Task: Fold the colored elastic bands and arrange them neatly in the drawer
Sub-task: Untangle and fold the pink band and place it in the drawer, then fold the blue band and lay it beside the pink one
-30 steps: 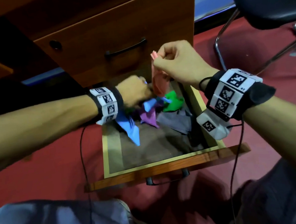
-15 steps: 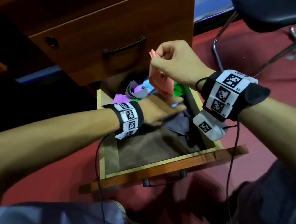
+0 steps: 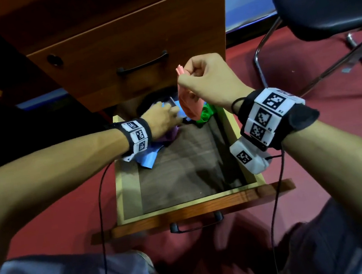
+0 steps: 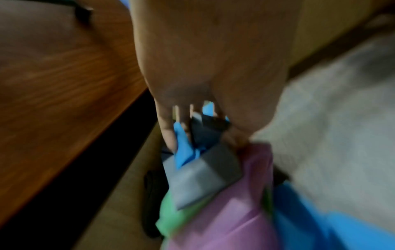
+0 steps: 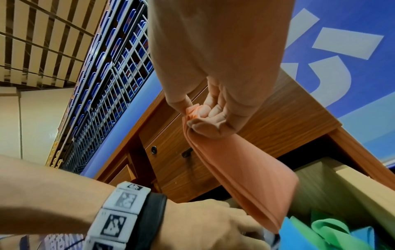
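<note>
The bottom drawer (image 3: pixel 186 212) is pulled open. My right hand (image 3: pixel 182 78) is raised above its back end and pinches the top of a folded orange band (image 3: pixel 191 106), which hangs down; the right wrist view shows the same pinch (image 5: pixel 192 118) on the orange band (image 5: pixel 241 177). My left hand (image 3: pixel 165 118) reaches into a loose pile at the drawer's back left. There its fingers (image 4: pixel 169 128) curl around a grey band (image 4: pixel 203 175), with a blue band (image 4: pixel 183 142) against them. Purple (image 3: pixel 171 134), blue (image 3: pixel 148 158) and green (image 3: pixel 205 116) bands lie crumpled around it.
Above the open drawer is a closed drawer with a black handle (image 3: pixel 143 64) and a lock. A black chair (image 3: pixel 323 3) on metal legs stands at the right on the red floor. My knees are just in front of the drawer. Cables hang from both wrists.
My left hand has moved from the drawer's right middle to the back left, and the grey band went with it. The right hand still holds the orange band up in the same place.
</note>
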`<state>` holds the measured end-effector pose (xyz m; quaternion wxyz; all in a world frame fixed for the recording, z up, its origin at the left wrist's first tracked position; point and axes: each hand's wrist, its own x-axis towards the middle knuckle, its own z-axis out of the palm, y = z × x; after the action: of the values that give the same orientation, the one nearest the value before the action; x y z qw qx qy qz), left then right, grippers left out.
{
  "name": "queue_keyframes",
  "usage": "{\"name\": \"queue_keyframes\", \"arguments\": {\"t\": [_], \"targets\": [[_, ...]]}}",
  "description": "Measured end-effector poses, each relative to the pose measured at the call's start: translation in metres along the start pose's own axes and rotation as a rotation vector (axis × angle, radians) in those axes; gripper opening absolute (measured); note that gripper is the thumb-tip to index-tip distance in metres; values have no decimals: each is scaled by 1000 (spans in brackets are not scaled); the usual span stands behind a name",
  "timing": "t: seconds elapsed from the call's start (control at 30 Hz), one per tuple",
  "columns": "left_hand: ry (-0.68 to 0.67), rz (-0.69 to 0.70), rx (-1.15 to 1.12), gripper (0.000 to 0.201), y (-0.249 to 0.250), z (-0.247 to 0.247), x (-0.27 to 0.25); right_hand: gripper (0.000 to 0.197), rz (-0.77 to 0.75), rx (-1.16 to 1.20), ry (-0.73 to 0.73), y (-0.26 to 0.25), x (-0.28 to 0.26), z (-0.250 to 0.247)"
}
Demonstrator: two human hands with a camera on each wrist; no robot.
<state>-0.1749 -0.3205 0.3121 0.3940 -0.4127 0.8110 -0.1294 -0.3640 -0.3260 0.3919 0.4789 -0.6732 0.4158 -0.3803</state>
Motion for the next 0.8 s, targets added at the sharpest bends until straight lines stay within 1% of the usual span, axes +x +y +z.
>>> {"name": "queue_keyframes", "arguments": {"t": [0.03,0.07,0.1,0.13,0.17,0.2,0.23,0.33,0.4,0.47,0.5,0.57,0.6,0.63,0.67,0.73,0.8], "targets": [[-4,-38,-29,63,-1,4,-2,23,4,-13,-4,0,0,0],[-66,-25,-56,81,-1,9,-6,24,5,-25,-15,0,0,0],[-147,16,-67,97,1,14,-10,24,10,-36,-37,-1,-1,-1],[-215,40,-59,107,5,19,-15,22,18,-46,-68,-2,-2,-2],[-259,36,-57,111,8,31,-15,19,30,-55,-104,-2,-3,-3],[-248,29,-114,110,10,33,-18,16,41,-65,-142,-2,-4,-4],[-195,17,-231,103,9,30,-23,16,48,-84,-184,-2,-6,-4],[82,-17,-805,67,-5,11,-33,23,70,-161,-318,-1,-8,-5],[195,-111,-1058,60,-16,2,-44,26,82,-186,-391,-1,-9,-3],[206,-218,-1162,63,-22,-4,-62,25,83,-182,-476,-4,-9,-1],[204,-239,-1205,72,-22,-4,-70,25,83,-169,-521,-6,-10,-1],[238,-190,-1375,95,-18,-8,-89,25,79,-141,-597,-11,-13,3],[251,-144,-1503,101,-13,-11,-95,27,86,-124,-630,-12,-14,3],[249,-106,-1582,99,-8,-9,-102,28,95,-96,-674,-15,-15,5],[241,-67,-1640,92,0,-9,-109,28,109,-64,-723,-17,-16,6],[178,-27,-1724,74,13,-6,-120,30,136,-17,-799,-21,-15,7],[119,-7,-1863,58,24,-2,-132,29,151,-23,-827,-22,-12,11]]}}
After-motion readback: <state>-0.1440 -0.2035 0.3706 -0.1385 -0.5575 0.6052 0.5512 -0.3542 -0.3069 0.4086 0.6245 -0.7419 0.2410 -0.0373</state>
